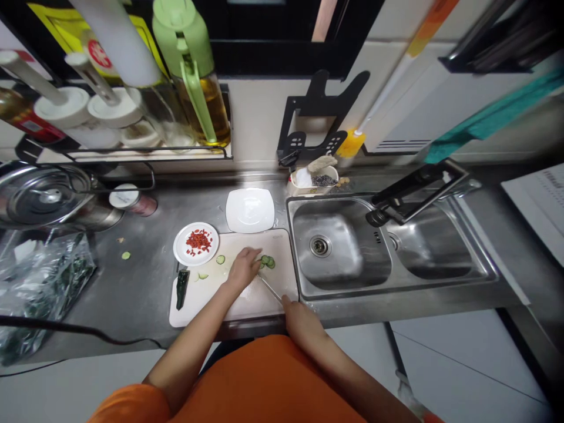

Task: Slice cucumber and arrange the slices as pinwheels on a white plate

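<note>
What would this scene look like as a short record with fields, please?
left hand: over the cutting board, beside cucumber slices
right hand: holding the knife
dark green piece: on the board's left side
round plate: holds small red pieces, at the board's far left corner
square plate: beyond the board
sink: right of the board

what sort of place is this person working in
It looks like a kitchen, probably a small one: a double-bowl metal sink is set into the counter, cucumber slices lie on a cutting board, and a green-topped oil bottle stands on a rack above.
</note>
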`<control>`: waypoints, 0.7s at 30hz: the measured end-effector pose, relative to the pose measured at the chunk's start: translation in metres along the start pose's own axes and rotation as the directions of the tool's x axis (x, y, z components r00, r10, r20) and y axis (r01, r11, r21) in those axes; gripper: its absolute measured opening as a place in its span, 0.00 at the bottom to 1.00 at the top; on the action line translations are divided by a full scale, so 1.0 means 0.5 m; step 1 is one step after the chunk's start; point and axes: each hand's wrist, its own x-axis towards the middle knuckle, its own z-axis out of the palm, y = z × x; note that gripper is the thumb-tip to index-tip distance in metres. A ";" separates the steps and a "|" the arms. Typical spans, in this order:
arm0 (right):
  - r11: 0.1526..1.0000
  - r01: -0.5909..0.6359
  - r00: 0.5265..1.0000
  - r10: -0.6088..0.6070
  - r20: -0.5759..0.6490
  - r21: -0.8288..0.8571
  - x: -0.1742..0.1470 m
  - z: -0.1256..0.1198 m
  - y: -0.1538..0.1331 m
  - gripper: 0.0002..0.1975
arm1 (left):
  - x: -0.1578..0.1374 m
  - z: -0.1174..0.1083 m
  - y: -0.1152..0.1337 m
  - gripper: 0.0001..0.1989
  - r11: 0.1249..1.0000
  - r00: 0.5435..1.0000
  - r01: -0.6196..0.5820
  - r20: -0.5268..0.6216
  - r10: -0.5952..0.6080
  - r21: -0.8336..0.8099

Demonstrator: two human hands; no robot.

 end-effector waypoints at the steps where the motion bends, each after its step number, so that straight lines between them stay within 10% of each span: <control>1: 1.000 0.004 1.000 -0.005 -0.002 -0.005 0.001 0.001 0.000 0.20 | 0.010 0.010 0.002 0.18 1.000 0.999 -0.019 0.035 0.019 -0.007; 21: 1.000 0.014 1.000 -0.014 0.008 -0.009 0.011 0.000 0.007 0.21 | 0.057 0.004 0.002 0.10 0.997 0.967 -0.072 0.241 0.078 -0.034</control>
